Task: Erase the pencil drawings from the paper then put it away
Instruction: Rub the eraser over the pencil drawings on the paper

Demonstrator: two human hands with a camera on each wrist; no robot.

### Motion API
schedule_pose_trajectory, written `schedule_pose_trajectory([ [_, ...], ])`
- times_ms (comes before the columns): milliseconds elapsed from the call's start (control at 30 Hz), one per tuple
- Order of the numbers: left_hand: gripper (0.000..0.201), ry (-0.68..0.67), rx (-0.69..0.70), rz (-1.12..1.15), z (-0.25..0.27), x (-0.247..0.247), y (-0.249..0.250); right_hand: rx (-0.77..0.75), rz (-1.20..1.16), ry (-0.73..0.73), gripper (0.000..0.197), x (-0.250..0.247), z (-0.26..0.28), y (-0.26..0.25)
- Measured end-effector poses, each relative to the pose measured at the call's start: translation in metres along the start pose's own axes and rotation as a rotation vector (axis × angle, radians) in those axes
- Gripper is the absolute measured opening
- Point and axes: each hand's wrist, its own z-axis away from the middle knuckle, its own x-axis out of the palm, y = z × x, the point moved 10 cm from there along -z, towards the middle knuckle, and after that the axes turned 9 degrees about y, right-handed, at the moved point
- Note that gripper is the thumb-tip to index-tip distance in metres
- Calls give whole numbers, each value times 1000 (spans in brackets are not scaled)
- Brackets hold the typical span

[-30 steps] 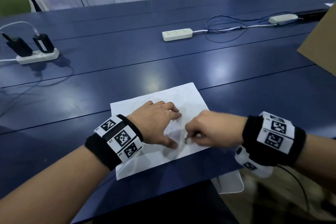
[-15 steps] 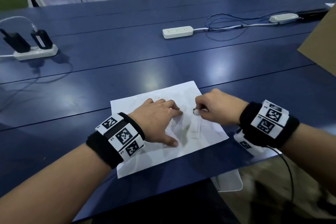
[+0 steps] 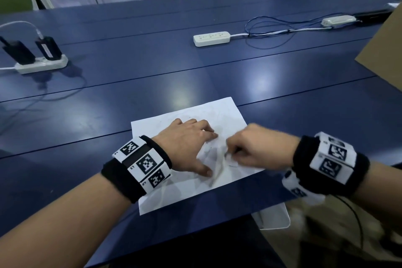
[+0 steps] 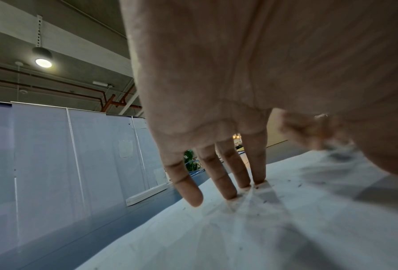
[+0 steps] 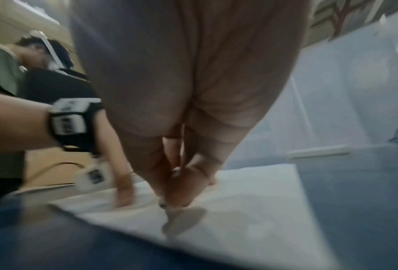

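White paper (image 3: 226, 115) on blue table (image 3: 195, 76), both hands on it.
Head: left hand (image 3: 187, 143) flat, fingers spread, pinning sheet. Left wrist: fingertips (image 4: 230, 193) pressing paper. Right wrist: right hand (image 5: 179, 186) blurred, pinching small eraser (image 5: 170, 207) against sheet.

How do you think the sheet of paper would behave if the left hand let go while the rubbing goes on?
The sheet of paper looks thin and floppy: it wrinkles beside the right hand, so it would probably buckle. On the glossy blue table it would likely slide too. The left hand, pressing flat, seems to prevent both.
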Motion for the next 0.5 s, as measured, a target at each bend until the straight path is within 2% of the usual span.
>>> schedule_pose_trajectory([
  [67,93,-4,6,-2,0,1,0,-79,-50,-110,11,16,13,-24],
  [100,93,-3,6,1,0,0,-1,-81,-35,-107,11,15,10,-24],
  [200,93,1,7,-2,0,0,0,103,71,53,17,-10,-12,21],
  [267,92,-3,10,-4,0,0,0,152,88,114,21,-20,-16,40],
  [333,93,-2,5,0,-1,-1,0,80,52,65,15,-13,-9,21],
  [433,94,-7,10,-7,-1,0,0,-87,-41,-126,9,14,12,-25],
  [500,93,-11,8,0,-1,0,0,-74,-8,-104,9,11,6,-20],
])
